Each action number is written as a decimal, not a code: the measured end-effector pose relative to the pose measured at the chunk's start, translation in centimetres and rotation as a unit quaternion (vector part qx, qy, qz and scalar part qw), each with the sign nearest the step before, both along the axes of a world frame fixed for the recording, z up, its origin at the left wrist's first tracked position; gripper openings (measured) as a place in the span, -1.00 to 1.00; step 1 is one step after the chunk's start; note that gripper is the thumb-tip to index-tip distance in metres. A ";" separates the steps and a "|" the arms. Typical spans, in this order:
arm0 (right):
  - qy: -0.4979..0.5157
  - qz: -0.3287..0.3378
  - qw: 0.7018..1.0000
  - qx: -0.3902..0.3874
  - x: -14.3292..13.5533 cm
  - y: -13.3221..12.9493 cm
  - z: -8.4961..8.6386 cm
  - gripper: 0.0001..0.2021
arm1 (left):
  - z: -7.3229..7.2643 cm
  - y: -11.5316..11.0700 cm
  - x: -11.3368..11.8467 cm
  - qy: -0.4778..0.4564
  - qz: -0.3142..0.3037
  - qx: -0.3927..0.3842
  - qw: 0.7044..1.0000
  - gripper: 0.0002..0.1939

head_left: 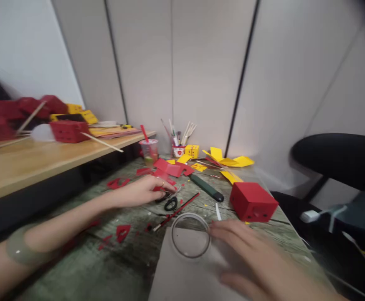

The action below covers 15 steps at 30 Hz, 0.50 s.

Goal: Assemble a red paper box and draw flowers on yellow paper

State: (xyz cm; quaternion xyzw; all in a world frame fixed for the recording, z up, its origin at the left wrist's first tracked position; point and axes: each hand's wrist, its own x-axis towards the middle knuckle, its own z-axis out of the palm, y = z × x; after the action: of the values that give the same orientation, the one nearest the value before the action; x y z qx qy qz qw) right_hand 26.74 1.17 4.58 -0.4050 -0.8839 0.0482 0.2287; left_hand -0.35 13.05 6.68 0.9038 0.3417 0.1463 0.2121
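Observation:
My left hand (148, 189) is low over the table, its thumb and fingers closed at the black-handled scissors (171, 203), partly covering them. A round clear-centred ring, like a roll of tape (173, 242), rests on a grey sheet (166, 284). Just right of the ring is my right hand (248, 255), blurred, palm down with its fingers apart and the fingertips by the ring's edge. Between the hands lies a thin red and black brush (184, 205). Behind it is a dark green cutter-like tool (206, 187).
A red box (253, 201) stands at the right. Red scraps (122, 232) and yellow paper pieces (229, 161) are scattered about. Farther back are a drink cup (149, 152) and a brush holder (178, 151). A wooden shelf (60, 156) with boxes overhangs the left; a black chair (342, 156) is at the right.

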 end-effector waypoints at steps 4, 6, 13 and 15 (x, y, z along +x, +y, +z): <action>-0.066 0.037 0.997 -0.033 -1.9 1.7 -1.8 -0.34 | 0.4 -2.5 -3.0 0.007 0.074 0.000 0.997 -0.68; -0.092 0.017 0.995 -0.031 -2.0 2.5 -3.3 -0.29 | 0.5 -3.5 -3.8 0.008 0.096 0.010 0.995 -0.68; -0.085 -0.008 0.994 0.067 -0.6 2.2 -6.3 -0.48 | 0.4 -4.3 -6.0 0.043 0.103 0.059 0.992 -0.69; -0.032 -0.011 0.997 0.073 0.3 1.7 -7.2 -0.54 | 0.8 -4.0 -6.5 0.055 0.098 0.076 0.991 -0.69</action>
State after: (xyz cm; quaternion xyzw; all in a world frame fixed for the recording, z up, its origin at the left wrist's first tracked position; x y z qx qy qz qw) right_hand 27.02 2.83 -2.61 -0.3979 -0.8876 -0.0323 0.2299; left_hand -6.88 9.07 7.44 0.8861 0.4277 0.1425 0.1080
